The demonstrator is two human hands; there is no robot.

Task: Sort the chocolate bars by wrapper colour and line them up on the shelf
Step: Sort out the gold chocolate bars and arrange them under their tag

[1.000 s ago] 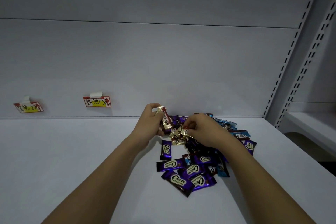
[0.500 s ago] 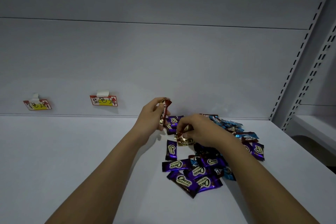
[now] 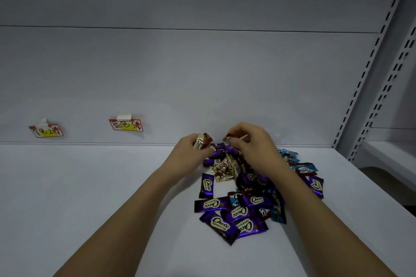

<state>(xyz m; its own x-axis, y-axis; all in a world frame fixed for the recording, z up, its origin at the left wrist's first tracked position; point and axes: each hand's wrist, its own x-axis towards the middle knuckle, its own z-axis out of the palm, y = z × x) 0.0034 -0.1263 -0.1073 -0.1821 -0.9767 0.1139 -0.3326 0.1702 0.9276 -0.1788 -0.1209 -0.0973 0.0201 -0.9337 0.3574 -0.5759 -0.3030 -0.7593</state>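
A heap of chocolate bars (image 3: 245,198) lies on the white shelf (image 3: 90,186), right of centre: several purple ones at the front, gold ones (image 3: 225,167) in the middle, blue ones (image 3: 290,157) at the back right. My left hand (image 3: 189,155) is shut on a gold-and-brown bar (image 3: 201,141), held upright above the heap's back left. My right hand (image 3: 252,144) pinches another gold-and-brown bar (image 3: 231,138) just above the heap, most of it hidden by my fingers.
Two red-and-yellow paper labels hang on the back panel, one (image 3: 126,124) left of my hands and one (image 3: 46,131) at the far left. Perforated uprights (image 3: 369,69) bound the shelf on the right, with a neighbouring shelf (image 3: 391,157) beyond.
My right hand has risen from the heap with a gold-and-brown bar pinched in its fingers. The left hand keeps its bar and has barely moved.
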